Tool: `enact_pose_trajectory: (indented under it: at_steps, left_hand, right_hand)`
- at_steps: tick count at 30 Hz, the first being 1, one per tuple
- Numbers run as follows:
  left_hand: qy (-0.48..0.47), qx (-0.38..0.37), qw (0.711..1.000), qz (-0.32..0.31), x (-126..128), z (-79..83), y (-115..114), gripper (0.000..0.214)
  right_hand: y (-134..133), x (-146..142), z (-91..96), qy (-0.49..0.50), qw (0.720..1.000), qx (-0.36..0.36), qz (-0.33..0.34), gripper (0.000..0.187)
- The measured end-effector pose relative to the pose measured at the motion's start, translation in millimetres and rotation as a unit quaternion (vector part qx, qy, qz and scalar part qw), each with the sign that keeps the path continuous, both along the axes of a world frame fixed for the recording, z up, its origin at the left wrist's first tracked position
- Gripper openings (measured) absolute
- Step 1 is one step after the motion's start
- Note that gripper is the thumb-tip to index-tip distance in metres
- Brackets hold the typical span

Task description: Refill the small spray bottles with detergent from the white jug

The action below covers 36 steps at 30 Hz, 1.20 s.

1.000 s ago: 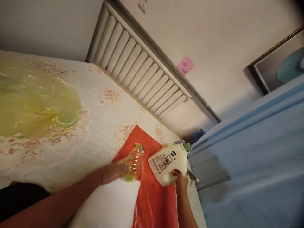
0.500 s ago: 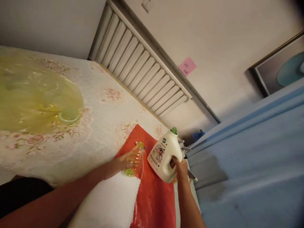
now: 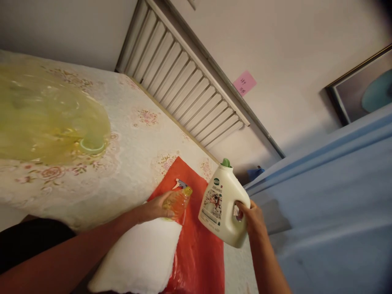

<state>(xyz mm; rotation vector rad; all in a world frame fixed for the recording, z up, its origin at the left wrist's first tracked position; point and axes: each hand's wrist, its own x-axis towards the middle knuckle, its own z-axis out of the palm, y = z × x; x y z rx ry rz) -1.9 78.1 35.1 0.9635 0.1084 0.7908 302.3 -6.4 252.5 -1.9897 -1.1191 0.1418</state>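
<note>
My right hand (image 3: 251, 215) grips the handle of a white detergent jug (image 3: 223, 204) with a green cap and a printed label. The jug is upright and lifted above the red plastic sheet (image 3: 199, 253). My left hand (image 3: 156, 206) is closed round a small clear yellow spray bottle (image 3: 178, 200) that lies tilted on the sheet, its nozzle pointing up and right. A white pillow-like pad (image 3: 141, 261) lies under my left forearm, at the sheet's left edge.
The bed's floral cover (image 3: 137, 143) fills the left. A translucent yellow-green plastic thing (image 3: 45, 118) lies on it at far left. A white slatted panel (image 3: 183, 81) leans along the wall, with a pink note (image 3: 244, 82). Blue fabric (image 3: 330, 196) fills the right.
The jug went from lying tilted on the red sheet to upright and lifted, moving right with my right hand. The spray bottle has tipped lower under my left hand.
</note>
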Motion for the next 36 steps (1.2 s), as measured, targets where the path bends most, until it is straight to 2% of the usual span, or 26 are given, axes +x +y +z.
enact_pose_trajectory:
  at_steps: [3, 6, 10, 13, 18, 21, 24, 29, 36]
  left_hand:
    - [0.049, 0.024, 0.998, 0.038, 0.1, 0.0, -0.4, 0.079]
    - [0.097, 0.045, 0.99, 0.097, 1.0, 0.5, -1.0, 0.081]
    - [0.132, 0.089, 0.973, 0.167, 0.8, 6.4, -3.4, 0.08]
    - [0.211, 0.139, 0.942, 0.219, -0.3, 12.2, -5.4, 0.078]
    - [0.3, 0.227, 0.887, 0.267, 2.5, 11.9, -6.8, 0.075]
    - [0.327, 0.278, 0.851, 0.304, 7.4, 6.1, -5.2, 0.073]
    - [0.345, 0.312, 0.828, 0.314, 11.7, -0.3, -2.1, 0.072]
    - [0.363, 0.332, 0.819, 0.294, 14.0, -7.8, 1.4, 0.076]
    - [0.353, 0.336, 0.823, 0.291, 15.6, -14.0, 1.8, 0.083]
  right_hand:
    - [-20.7, -0.9, 16.3, -0.014, 0.996, -0.084, 0.036, 0.026]
    - [-39.5, -0.9, 29.6, -0.04, 0.989, -0.117, 0.077, 0.031]
    - [-60.8, -3.8, 41.7, 0.003, 0.977, -0.154, 0.15, 0.058]
    - [-75.6, -7.7, 48.3, 0.035, 0.962, -0.177, 0.203, 0.07]
    - [-94.1, -13.8, 58.0, 0.036, 0.943, -0.239, 0.23, 0.067]
    - [-97.0, -17.7, 61.6, 0.038, 0.936, -0.264, 0.232, 0.065]
    - [-94.4, -22.4, 63.7, 0.044, 0.924, -0.29, 0.245, 0.064]
    - [-85.7, -27.7, 66.3, 0.024, 0.907, -0.335, 0.252, 0.062]
    - [-74.2, -36.9, 75.2, -0.044, 0.893, -0.371, 0.251, 0.064]
